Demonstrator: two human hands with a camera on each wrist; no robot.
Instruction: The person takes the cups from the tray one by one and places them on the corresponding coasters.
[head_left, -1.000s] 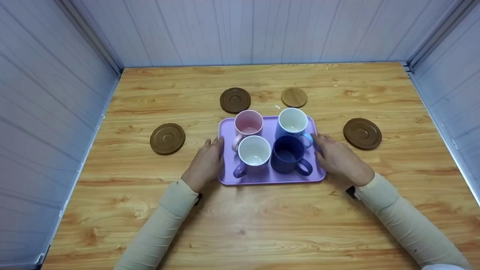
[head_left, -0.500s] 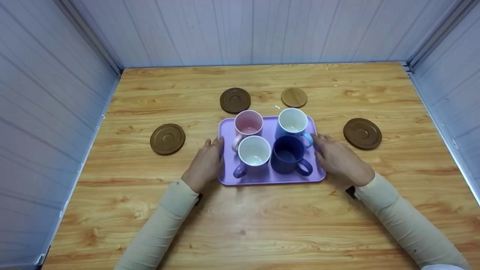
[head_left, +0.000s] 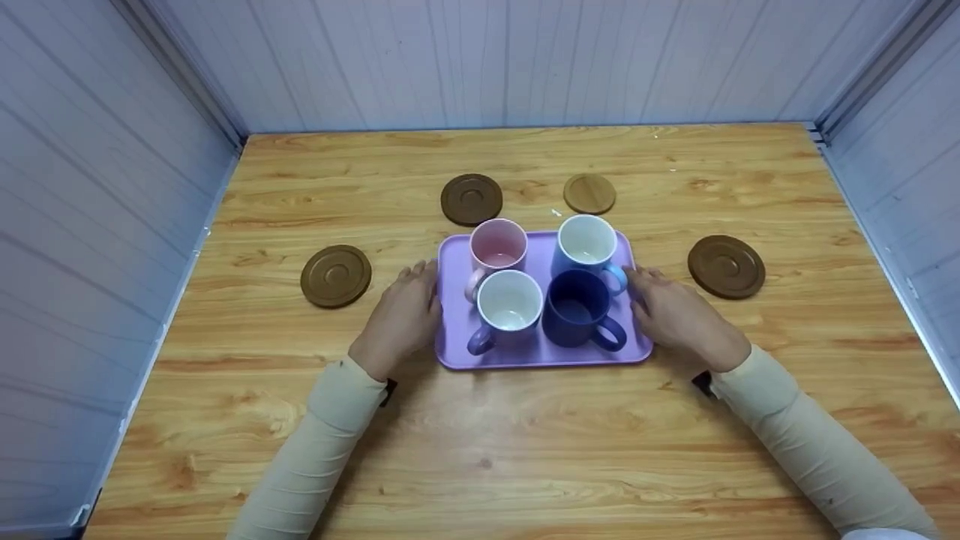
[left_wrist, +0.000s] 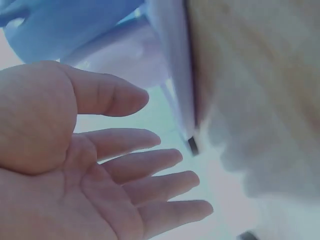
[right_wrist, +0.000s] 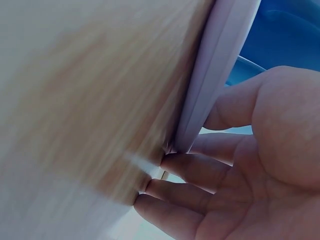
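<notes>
A lilac tray lies on the wooden table, bearing a pink mug, a light blue mug, a dark blue mug and a white-lined mug with a purple handle. At the tray's left end, my left hand is spread just outside the rim. The left wrist view shows its palm bare, with thumb and fingers apart. My right hand holds the tray's right end. In the right wrist view its thumb lies at the rim, while fingertips reach the edge by the tabletop.
Behind the tray lie a dark brown round coaster and a smaller light wooden coaster. Another brown coaster is on the left, and one more brown coaster on the right. Pale panel walls enclose the table.
My left hand has let go of the tray's left rim and shifted slightly left, its fingers now straighter. The tray, the mugs and my right hand look unmoved.
</notes>
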